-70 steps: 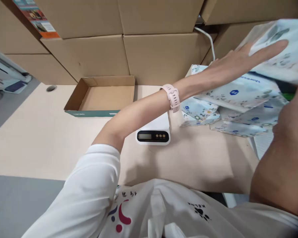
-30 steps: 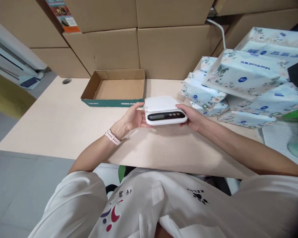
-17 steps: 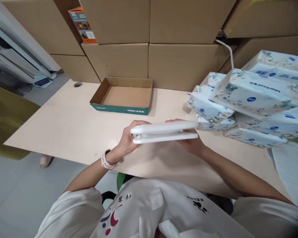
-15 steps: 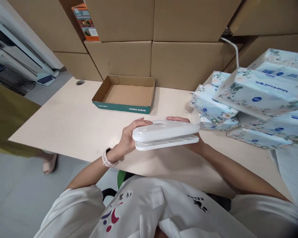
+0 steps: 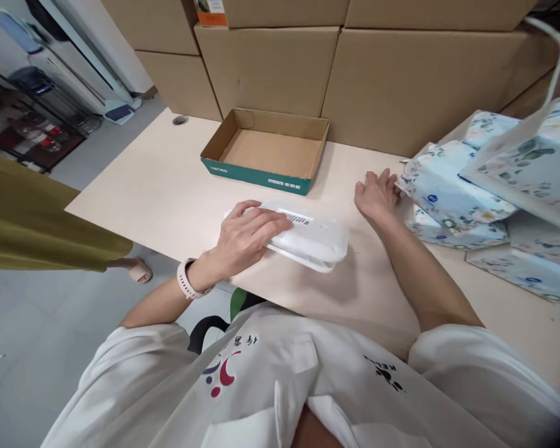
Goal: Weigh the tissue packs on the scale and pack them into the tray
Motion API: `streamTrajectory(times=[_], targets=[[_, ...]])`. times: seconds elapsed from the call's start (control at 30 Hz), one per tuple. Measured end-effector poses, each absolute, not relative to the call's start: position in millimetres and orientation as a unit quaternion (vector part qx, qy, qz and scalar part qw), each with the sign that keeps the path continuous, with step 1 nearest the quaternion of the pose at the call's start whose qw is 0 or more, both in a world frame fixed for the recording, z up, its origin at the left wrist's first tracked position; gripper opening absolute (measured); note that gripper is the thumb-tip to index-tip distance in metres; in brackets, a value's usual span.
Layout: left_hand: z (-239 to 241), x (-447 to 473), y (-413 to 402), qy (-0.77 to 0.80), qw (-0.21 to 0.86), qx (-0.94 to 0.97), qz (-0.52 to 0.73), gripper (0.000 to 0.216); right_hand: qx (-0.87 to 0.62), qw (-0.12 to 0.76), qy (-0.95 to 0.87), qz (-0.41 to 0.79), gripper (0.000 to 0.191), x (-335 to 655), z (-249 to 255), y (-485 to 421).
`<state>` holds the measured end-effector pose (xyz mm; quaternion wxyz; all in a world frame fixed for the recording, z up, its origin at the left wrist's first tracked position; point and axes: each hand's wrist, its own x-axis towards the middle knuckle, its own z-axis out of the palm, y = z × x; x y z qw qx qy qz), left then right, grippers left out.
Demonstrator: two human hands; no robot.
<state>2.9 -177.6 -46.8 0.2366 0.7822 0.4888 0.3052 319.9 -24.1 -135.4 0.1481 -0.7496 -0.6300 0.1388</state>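
A white kitchen scale (image 5: 315,239) lies upside down on the beige table (image 5: 168,186), its barcode label facing up. My left hand (image 5: 242,236), with a pink watch on the wrist, lies over the scale's left end with the fingers wrapped on it. My right hand (image 5: 376,196) rests on the table to the right of the scale, holding nothing, its loosely bent fingertips at the edge of a floral tissue pack (image 5: 443,193).
A shallow open cardboard tray with a teal front (image 5: 261,179) sits behind the scale. More tissue packs (image 5: 532,162) are heaped at the right. Big cartons (image 5: 401,81) wall off the back. Another person in an olive garment (image 5: 37,230) stands at the left.
Both hands lifted the scale, turned it over and set it down bottom up. My right hand has let go and moved right toward the tissue packs. The view has shifted left.
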Motion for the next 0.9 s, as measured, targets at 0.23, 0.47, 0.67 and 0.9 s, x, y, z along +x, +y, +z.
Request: streamTrajectory(times=[0.23, 0.47, 0.67, 0.9], targets=[[-30.8, 2.3, -180.5, 0.506, 0.194, 0.811, 0.222, 0.067, -0.784, 0.224, -0.559, 0.15, 0.062, 306.6, -134.7, -9.9], [-37.9, -12.1, -179.1, 0.49, 0.096, 0.843, 0.202, 0.076, -0.398, 0.291, -0.752, 0.437, 0.075, 282.8, -73.7, -100.3], [-68.7, -49.7, -203.4, 0.518, 0.029, 0.793, 0.318, 0.093, -0.318, 0.253, -0.84, 0.36, 0.038, 269.7, -62.1, -159.1], [-86.1, -60.1, -217.2, 0.532, 0.074, 0.753, 0.379, 0.091, -0.317, 0.267, -0.835, 0.361, 0.037, 275.5, -70.8, -153.7]])
